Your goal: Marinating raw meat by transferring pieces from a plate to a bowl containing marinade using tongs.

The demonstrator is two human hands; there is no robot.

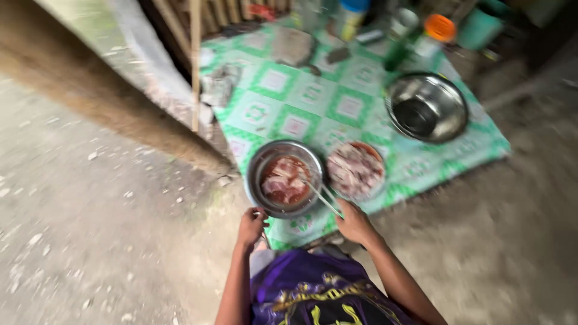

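Note:
A steel bowl [256, 165] of reddish marinated meat sits near the front edge of a green patterned mat [313, 96]. My left hand [251, 225] rests at the bowl's near rim, fingers curled; the blur hides whether it grips the rim. My right hand [355, 221] holds a pair of chopsticks [319, 195] whose tips reach into the meat. Right beside the bowl stands a red-rimmed plate [374, 151] piled with pale raw meat.
A large empty steel bowl [460, 108] sits at the mat's right. Bottles, an orange-lidded jar [439, 27] and small containers crowd the far edge. A wooden pole [194, 66] stands at the mat's left. Bare dirt ground surrounds the mat.

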